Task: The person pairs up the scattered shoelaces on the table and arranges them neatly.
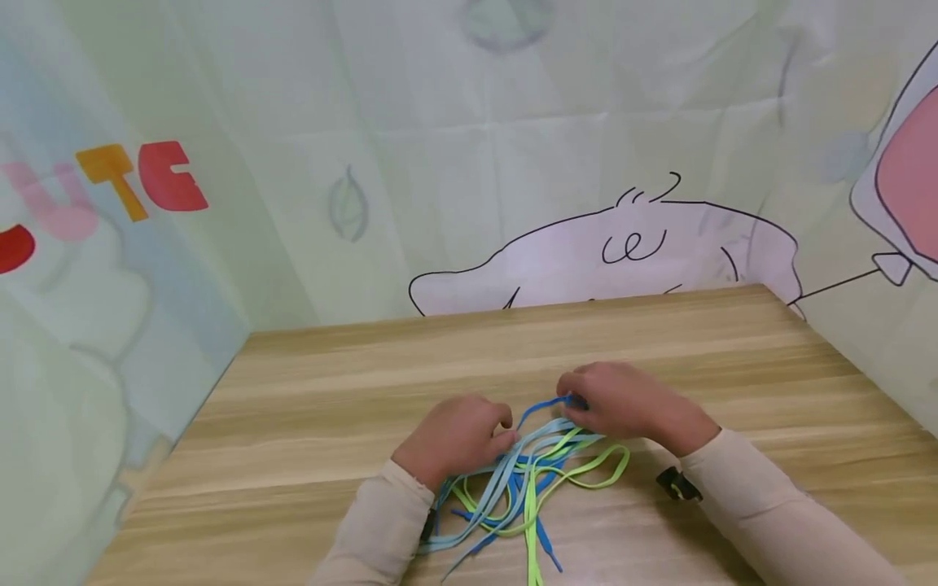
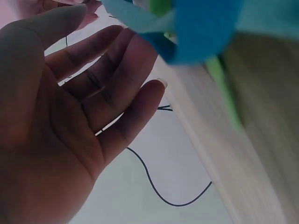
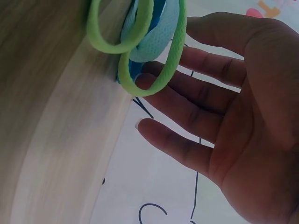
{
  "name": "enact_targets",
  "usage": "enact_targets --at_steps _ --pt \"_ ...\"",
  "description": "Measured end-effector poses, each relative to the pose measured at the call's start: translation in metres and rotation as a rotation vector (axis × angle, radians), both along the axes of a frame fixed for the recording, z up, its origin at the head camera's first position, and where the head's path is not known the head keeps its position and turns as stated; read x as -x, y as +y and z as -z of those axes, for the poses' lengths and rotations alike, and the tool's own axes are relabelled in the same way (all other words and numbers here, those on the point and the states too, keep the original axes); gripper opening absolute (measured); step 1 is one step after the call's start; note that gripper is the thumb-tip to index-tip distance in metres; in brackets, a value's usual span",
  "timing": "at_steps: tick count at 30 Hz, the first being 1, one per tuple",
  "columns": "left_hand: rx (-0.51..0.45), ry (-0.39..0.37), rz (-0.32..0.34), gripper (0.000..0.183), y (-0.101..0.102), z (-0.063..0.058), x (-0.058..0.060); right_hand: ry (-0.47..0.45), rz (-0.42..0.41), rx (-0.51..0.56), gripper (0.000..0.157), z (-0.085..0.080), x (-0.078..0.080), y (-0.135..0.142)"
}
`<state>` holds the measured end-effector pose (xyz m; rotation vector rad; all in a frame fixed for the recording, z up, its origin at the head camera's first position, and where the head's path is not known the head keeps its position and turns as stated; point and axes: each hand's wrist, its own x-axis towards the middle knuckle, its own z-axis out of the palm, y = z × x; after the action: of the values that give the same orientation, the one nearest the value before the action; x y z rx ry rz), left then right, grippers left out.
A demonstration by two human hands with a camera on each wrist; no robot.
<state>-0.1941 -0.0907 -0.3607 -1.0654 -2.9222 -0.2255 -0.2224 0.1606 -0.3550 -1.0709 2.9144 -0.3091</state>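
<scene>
A loose tangle of flat shoelaces lies on the wooden table between my hands. It holds a light blue shoelace, a yellow-green shoelace and a blue shoelace. My right hand pinches a raised stretch of blue lace between thumb and fingers at the pile's far right; in the right wrist view, a light blue loop and green loops partly hide its fingertips. At the pile's left edge is my left hand, its fingers loosely bent. The left wrist view shows its palm bare, with blue lace near the fingertips.
The wooden table extends around the pile, its far edge against a printed cloth backdrop. A small black object sits by my right wrist.
</scene>
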Motion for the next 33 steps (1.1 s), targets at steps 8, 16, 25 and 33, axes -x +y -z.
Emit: enact_targets --at_steps 8,16,25,33 --pt "0.047 -0.074 -0.028 0.016 0.007 0.002 -0.002 -0.041 -0.01 -0.017 0.021 0.003 0.001 0.001" --pt "0.063 -0.116 -0.043 0.018 0.011 0.004 -0.004 -0.104 0.016 -0.057 0.025 0.001 0.001 -0.001" --pt "0.038 -0.087 -0.029 0.021 0.011 0.005 -0.007 -0.058 -0.017 -0.054 0.006 0.007 0.001 0.001" --pt "0.054 -0.153 -0.065 0.031 0.012 0.004 -0.007 -0.061 -0.032 -0.042 0.013 0.008 0.003 0.002"
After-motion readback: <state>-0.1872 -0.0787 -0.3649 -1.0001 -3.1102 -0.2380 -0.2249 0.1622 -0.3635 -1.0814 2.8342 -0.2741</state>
